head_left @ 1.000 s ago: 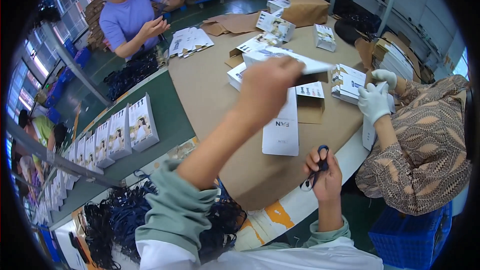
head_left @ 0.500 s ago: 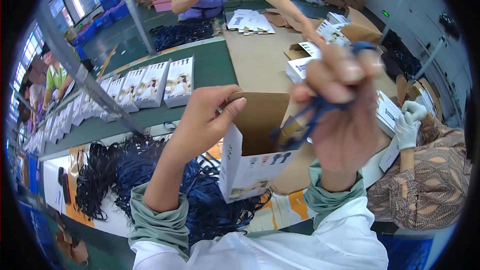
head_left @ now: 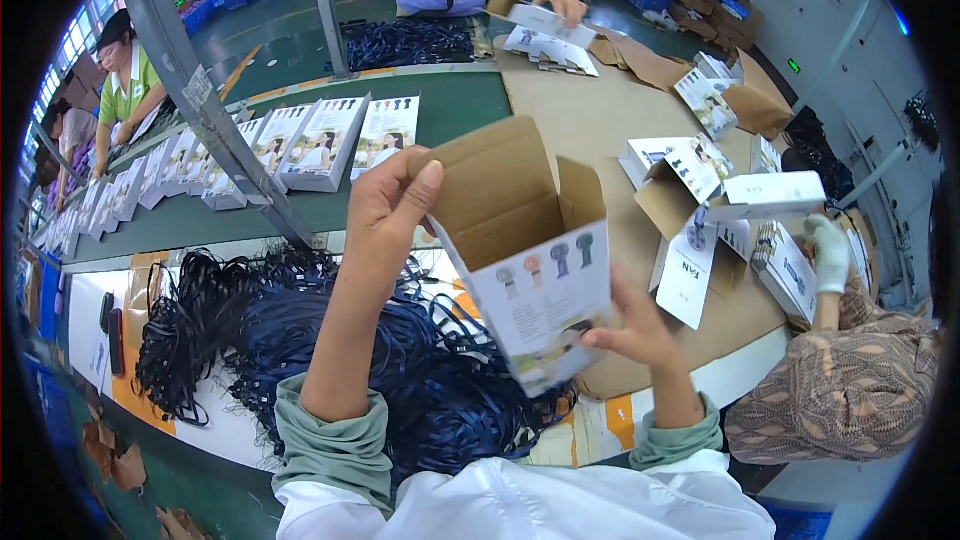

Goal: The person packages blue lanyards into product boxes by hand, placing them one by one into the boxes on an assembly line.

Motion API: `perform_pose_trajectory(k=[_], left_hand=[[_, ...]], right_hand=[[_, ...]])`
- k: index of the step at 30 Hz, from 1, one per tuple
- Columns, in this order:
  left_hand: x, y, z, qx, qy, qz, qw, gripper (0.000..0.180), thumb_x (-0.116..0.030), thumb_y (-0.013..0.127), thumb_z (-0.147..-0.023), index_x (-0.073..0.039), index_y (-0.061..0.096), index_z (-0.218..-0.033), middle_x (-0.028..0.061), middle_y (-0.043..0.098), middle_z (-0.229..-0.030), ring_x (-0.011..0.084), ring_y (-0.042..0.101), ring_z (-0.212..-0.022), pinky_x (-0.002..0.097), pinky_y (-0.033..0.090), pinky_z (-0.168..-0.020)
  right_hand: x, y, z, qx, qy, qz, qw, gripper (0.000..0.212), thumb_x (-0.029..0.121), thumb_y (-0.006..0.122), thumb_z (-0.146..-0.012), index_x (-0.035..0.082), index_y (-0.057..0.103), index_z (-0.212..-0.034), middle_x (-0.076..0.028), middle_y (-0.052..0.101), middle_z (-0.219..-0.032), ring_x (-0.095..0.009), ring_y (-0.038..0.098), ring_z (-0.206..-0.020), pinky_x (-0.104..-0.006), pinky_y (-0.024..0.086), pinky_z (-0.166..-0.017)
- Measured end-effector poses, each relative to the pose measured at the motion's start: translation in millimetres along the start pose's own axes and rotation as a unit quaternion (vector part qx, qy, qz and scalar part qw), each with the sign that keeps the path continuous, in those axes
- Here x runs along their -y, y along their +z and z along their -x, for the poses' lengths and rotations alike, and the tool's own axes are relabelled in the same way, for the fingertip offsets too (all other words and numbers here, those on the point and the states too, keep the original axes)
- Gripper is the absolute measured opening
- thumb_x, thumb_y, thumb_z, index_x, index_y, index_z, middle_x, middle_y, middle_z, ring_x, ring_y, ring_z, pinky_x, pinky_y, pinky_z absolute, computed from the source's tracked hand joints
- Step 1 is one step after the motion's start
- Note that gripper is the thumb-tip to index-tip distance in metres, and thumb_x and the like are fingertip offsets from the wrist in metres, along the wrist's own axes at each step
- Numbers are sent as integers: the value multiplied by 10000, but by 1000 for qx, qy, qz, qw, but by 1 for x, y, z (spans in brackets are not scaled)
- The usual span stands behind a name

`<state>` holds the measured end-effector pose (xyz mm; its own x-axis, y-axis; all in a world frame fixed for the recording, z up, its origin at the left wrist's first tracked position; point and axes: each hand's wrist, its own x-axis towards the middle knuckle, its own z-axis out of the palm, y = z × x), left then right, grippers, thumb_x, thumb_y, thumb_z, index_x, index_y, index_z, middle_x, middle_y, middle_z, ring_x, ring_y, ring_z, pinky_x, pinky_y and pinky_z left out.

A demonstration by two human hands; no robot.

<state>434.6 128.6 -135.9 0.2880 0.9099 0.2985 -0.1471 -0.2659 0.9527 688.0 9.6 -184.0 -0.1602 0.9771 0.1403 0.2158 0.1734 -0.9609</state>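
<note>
An open-topped white cardboard box, printed with small fans and a photo, is held up tilted before me; its brown inside shows no contents I can make out. My left hand pinches the upper left edge by the raised flap, thumb over the rim. Around the lower right side closes my right hand, thumb on the printed front and fingers partly hidden behind. Below the box and left of it lies a heap of dark blue straps.
Printed white boxes line the green belt at the left. A metal post rises beside it. A co-worker's gloved hand is among boxes at right. Across the table, another person's hand holds a carton.
My right hand has come down from above the box to its right side. The blue strap it held is out of sight. The gloved co-worker now lifts a box.
</note>
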Motion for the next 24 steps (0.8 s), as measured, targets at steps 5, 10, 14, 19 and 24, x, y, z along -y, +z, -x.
perform_pose_trajectory(k=[5, 10, 14, 19, 24], left_hand=[[13, -18, -2, -61, -84, 87, 991, 334, -291, 459, -934, -25, 520, -1126, 71, 604, -958, 123, 608, -749, 218, 469, -580], [65, -42, 60, 138, -114, -283, 942, 350, -211, 596, -822, -88, 521, -1140, 80, 588, -1042, 199, 591, -896, 285, 481, -677], [65, -26, 109, 250, -60, -446, 857, 247, -151, 659, -741, -103, 604, -976, 68, 570, -949, 254, 543, -877, 332, 462, -734], [68, -17, 121, 234, -28, -489, 840, 111, -67, 636, -706, -93, 605, -809, 49, 546, -821, 250, 528, -806, 347, 451, -690], [51, -20, 117, 181, -9, -417, 891, 131, 8, 608, -696, -76, 592, -795, 62, 545, -774, 275, 536, -739, 333, 455, -646]], right_hand=[[-61, 24, -10, -5, 138, -241, 961, 711, 381, 690, -764, -23, 386, -1265, -97, 533, -1159, -186, 515, -1077, -333, 405, -909], [-87, 25, -108, -97, 224, -311, 918, 439, 343, 570, -870, 32, 475, -1165, -77, 582, -1071, -168, 575, -949, -347, 474, -794], [-121, 35, -190, -67, 226, -287, 928, 424, 374, 534, -883, 72, 476, -1175, -62, 588, -1050, -185, 555, -959, -414, 443, -805], [-145, 49, -244, -115, 247, -145, 951, 511, 421, 529, -865, 40, 466, -1199, -113, 563, -1067, -271, 536, -981, -459, 423, -811], [-115, 70, -192, -116, -91, 259, 955, 411, 343, 530, -870, 13, 550, -1114, -125, 574, -1066, -219, 558, -926, -316, 427, -840]])
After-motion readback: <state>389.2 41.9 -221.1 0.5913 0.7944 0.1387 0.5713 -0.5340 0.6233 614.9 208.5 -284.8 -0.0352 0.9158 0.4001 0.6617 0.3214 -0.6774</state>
